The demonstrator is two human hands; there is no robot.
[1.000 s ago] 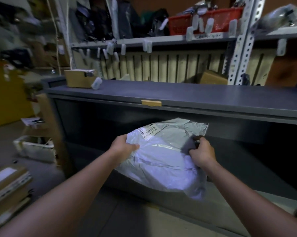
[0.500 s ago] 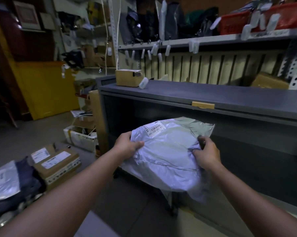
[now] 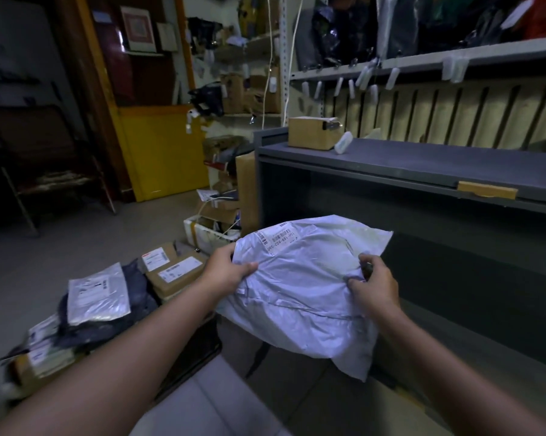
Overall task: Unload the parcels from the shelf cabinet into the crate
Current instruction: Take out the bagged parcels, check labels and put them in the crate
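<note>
Head view: left hand [image 3: 226, 272] and right hand [image 3: 375, 286] pinch parcel [image 3: 300, 287] edges, fingers curled; carry two-handed leftward, support sagging bottom, set onto pile [image 3: 98, 297] gently.

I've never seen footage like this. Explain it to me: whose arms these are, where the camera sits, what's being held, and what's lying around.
There is no machine here. These are a person's two bare arms, seen from a wide-angle camera worn on the head and looking forward and down, which is why the edges curve. The left hand and the right hand each grip one side of a grey plastic parcel with a barcode label, held in the air in front of a grey shelf cabinet. A small cardboard box sits on the cabinet's top. On the floor at lower left lies a pile of other parcels; I cannot tell whether they sit in a crate.
</note>
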